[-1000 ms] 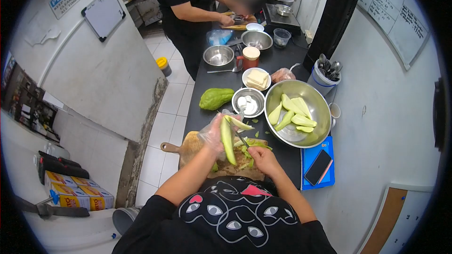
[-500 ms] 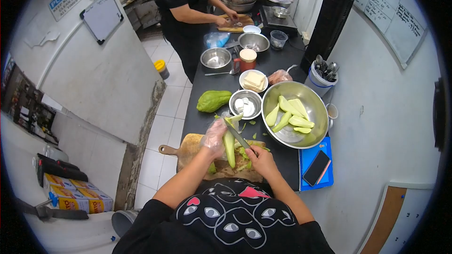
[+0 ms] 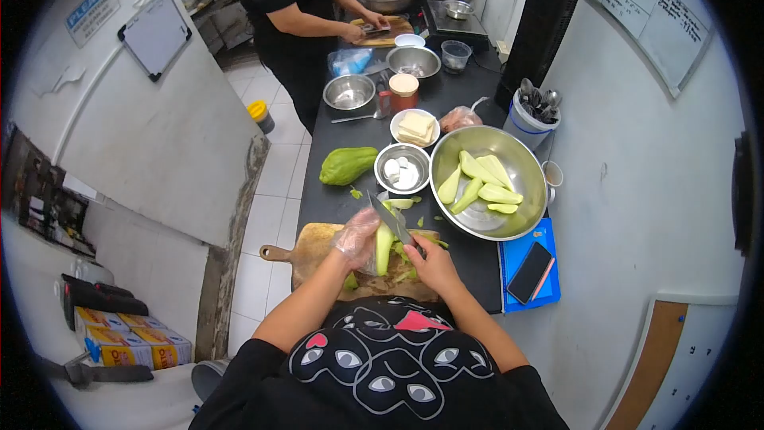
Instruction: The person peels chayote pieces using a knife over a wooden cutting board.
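In a clear plastic glove, my left hand (image 3: 357, 232) is closed around a pale green chayote wedge (image 3: 383, 250) above the wooden cutting board (image 3: 314, 259). My right hand (image 3: 434, 263) grips a knife (image 3: 390, 220), its blade slanting up and left across the wedge's upper end. Green peelings (image 3: 410, 273) lie scattered on the board under my hands. A whole green chayote (image 3: 348, 166) rests on the dark counter beyond my left hand. Several peeled wedges (image 3: 483, 179) sit in the large steel bowl (image 3: 535, 219) to the right.
A small steel bowl (image 3: 402, 185) with white pieces and a bowl of pale yellow slabs (image 3: 415, 127) stand ahead. At right, a phone (image 3: 531, 272) lies on a blue folder (image 3: 547, 295). Across the counter (image 3: 314, 199), another person (image 3: 290, 24) works at a second board (image 3: 390, 37).
My knife has shifted up and left across the wedge, its blade now at a steeper slant. The whole view has moved slightly. The other person's hands have moved at their board.
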`<state>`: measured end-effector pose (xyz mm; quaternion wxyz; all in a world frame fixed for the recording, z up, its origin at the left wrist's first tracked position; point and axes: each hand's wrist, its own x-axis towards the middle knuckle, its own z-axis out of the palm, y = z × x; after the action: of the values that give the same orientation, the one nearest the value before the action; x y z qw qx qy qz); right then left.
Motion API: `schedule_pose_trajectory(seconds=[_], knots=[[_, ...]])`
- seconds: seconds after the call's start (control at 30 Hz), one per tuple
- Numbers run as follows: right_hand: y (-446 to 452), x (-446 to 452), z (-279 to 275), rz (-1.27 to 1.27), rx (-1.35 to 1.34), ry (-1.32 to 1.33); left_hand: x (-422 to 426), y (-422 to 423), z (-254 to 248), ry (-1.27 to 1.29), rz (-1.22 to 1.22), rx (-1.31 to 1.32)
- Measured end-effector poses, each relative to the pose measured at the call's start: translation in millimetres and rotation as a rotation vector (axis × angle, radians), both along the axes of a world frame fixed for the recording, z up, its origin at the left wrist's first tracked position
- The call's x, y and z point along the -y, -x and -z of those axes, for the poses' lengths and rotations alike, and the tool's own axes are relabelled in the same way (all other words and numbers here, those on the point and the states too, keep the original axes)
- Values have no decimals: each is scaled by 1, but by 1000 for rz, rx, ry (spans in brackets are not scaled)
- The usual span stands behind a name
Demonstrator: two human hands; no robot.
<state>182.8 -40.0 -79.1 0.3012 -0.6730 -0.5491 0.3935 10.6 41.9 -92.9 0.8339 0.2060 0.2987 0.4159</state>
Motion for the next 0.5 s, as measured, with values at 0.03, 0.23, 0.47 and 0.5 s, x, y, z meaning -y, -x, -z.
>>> schedule_pose_trajectory(seconds=[0.03,0.23,0.47,0.5], knots=[[-1,0,-1,-3,6,-3,1,-1,5,-48,-29,-53],[-3,1,2,-31,17,27,-16,8,44,-729,51,-827],[0,1,30,11,35,-177,-11,-3,46,-235,-6,-586],[2,0,31,10,55,-284,-13,-4,49,-257,4,-593]])
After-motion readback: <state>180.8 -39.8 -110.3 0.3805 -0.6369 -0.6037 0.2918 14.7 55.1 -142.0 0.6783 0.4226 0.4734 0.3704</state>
